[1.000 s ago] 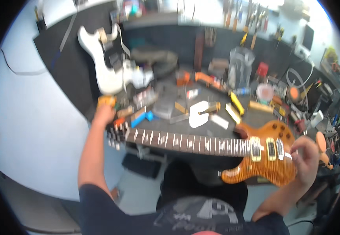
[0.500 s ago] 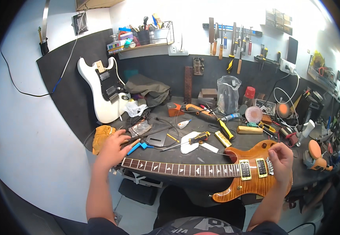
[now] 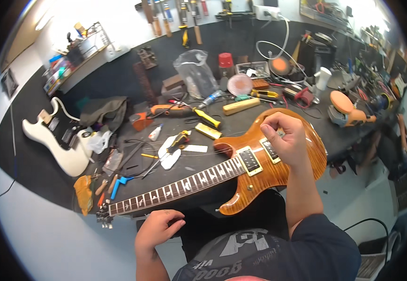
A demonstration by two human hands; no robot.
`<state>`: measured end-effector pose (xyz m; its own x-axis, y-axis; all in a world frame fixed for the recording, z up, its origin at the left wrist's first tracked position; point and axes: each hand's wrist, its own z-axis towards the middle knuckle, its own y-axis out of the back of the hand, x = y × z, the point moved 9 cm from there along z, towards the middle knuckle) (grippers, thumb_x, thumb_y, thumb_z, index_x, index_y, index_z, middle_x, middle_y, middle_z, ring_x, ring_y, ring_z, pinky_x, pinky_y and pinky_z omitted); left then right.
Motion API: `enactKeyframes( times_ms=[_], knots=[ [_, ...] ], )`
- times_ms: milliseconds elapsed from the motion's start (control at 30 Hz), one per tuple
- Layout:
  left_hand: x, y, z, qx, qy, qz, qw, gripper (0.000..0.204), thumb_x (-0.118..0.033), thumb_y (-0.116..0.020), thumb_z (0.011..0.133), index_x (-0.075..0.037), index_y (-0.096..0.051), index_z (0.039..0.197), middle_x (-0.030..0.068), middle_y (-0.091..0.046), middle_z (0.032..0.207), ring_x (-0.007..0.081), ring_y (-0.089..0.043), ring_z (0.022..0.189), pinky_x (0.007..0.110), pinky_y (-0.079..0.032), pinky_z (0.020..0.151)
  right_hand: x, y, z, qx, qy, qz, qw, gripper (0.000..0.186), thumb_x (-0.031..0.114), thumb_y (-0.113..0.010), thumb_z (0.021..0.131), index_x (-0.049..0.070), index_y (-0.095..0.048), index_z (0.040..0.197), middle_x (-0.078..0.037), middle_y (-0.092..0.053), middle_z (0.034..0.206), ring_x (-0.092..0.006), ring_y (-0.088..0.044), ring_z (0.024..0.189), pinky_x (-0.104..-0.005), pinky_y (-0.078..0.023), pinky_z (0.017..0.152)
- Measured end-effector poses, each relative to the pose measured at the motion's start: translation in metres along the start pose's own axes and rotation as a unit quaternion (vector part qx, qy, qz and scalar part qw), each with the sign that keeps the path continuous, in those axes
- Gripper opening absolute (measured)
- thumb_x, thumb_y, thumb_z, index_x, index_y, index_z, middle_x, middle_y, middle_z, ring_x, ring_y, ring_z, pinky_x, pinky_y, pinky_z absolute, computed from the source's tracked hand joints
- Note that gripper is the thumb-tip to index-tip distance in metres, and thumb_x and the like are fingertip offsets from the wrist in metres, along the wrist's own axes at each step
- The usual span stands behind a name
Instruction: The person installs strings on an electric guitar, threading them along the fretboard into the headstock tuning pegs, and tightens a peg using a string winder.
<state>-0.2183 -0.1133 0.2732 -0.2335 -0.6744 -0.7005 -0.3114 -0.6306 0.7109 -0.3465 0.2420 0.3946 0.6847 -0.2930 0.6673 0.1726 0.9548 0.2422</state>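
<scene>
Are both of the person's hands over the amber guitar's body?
No, only the right hand is over the amber guitar's body; the left hand is on the near side of its neck.

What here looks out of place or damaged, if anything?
The white guitar body at the far left looks odd: it has no neck, and its neck pocket shows bare wood. The amber guitar has its neck on. I notice no clear damage.

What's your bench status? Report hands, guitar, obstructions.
Right hand curled over amber guitar, any hold unclear. Left hand below neck, loosely open, no object visible. Guitar face up, headstock at left. Screwdriver beyond neck, not across it.
</scene>
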Motion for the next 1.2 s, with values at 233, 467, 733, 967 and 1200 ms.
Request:
enactKeyframes(
  times_ms=[233, 467, 733, 967, 1200],
  knots=[
    [0.017, -0.031, 0.032, -0.164, -0.046, 0.191, 0.967, 0.015, -0.025, -0.085, 0.085, -0.011, -0.079, 0.087, 0.0081, -0.07, 0.066, 0.0269, -0.071, 0.063, 0.04, -0.055, 0.061, 0.04, 0.084, -0.015, -0.044, 0.023, -0.071, 0.996, 0.012, 0.009, -0.076, 0.094, -0.002, -0.073, 0.093, -0.004, -0.069, 0.08, -0.0099, -0.061, 0.076, -0.0263, -0.049, 0.072],
    [0.034, -0.039, 0.02, -0.302, -0.114, 0.201, 0.925, 0.028, -0.023, -0.093, 0.069, -0.01, -0.068, 0.069, 0.0036, -0.06, 0.053, 0.0211, -0.062, 0.047, 0.032, -0.049, 0.051, 0.035, 0.204, -0.018, -0.172, -0.019, -0.12, 0.978, 0.012, 0.011, -0.073, 0.101, -0.001, -0.072, 0.102, 0.002, -0.065, 0.086, -0.0059, -0.057, 0.078, -0.0231, -0.044, 0.072],
    [0.039, -0.047, 0.027, -0.336, -0.142, 0.222, 0.904, 0.027, -0.016, -0.082, 0.076, -0.011, -0.058, 0.065, 0.005, -0.055, 0.051, 0.0255, -0.056, 0.044, 0.036, -0.044, 0.048, -0.148, 0.235, -0.039, -0.015, -0.32, -0.078, 0.944, 0.015, 0.019, -0.071, 0.102, 0.004, -0.072, 0.103, -0.001, -0.068, 0.084, -0.0091, -0.064, 0.075, -0.0283, -0.052, 0.069],
    [0.041, -0.05, 0.025, -0.335, -0.124, 0.22, 0.908, 0.027, -0.014, -0.081, 0.079, -0.009, -0.057, 0.067, 0.0067, -0.053, 0.052, 0.0251, -0.055, 0.044, 0.036, -0.042, 0.047, -0.221, 0.243, -0.099, 0.165, -0.452, -0.375, 0.792, 0.026, 0.02, -0.082, 0.083, 0.001, -0.076, 0.1, -0.014, -0.079, 0.094, -0.0236, -0.074, 0.087, -0.0382, -0.059, 0.08],
    [0.03, -0.044, 0.027, -0.352, -0.124, 0.219, 0.901, 0.026, -0.018, -0.082, 0.076, -0.011, -0.059, 0.064, 0.0069, -0.051, 0.052, 0.0271, -0.054, 0.046, 0.039, -0.044, 0.05, -0.232, 0.269, -0.111, 0.107, -0.437, -0.38, 0.808, 0.037, 0.029, -0.083, 0.078, -0.001, -0.075, 0.097, -0.022, -0.077, 0.095, -0.0335, -0.076, 0.09, -0.0441, -0.059, 0.084]
  ],
)
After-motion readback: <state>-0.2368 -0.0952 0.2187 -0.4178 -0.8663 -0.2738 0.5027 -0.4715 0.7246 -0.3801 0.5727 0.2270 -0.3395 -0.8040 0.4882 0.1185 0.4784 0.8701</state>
